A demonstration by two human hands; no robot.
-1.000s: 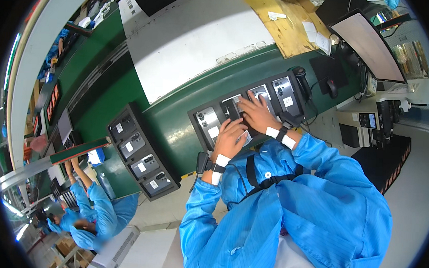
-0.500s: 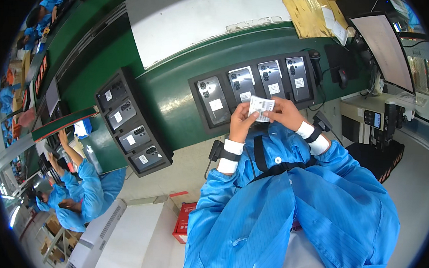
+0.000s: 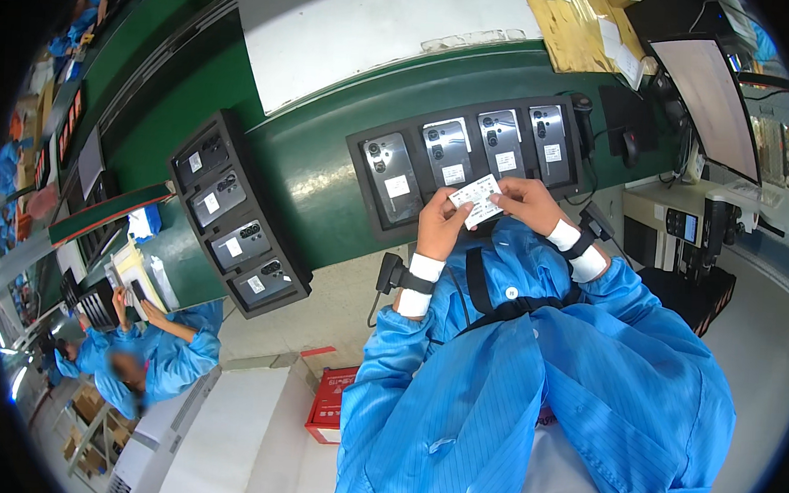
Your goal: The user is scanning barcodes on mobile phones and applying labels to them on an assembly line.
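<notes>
My left hand (image 3: 440,224) and my right hand (image 3: 532,205) are both closed on a small white sheet of printed labels (image 3: 475,200). Thumbs lie on its face; the other fingertips are mostly hidden behind it. The sheet is tilted in front of my chest, over the near edge of a black tray (image 3: 360,175). In that tray lie several dark smartphones (image 3: 386,161), backs up, each with a white sticker. Part of the tray's near side is hidden by my hands.
A second black tray (image 3: 299,282) of stickered phones stands left on the green bench (image 3: 295,179). A barcode scanner (image 3: 583,122), mouse (image 3: 630,139) and monitor (image 3: 710,102) are at right. A red box (image 3: 328,404) sits lower left. A co-worker (image 3: 166,351) works far left.
The label sheet has turned and tilted between my fingers, showing more of its face. My left hand has shifted slightly left. The co-worker's arms have lowered.
</notes>
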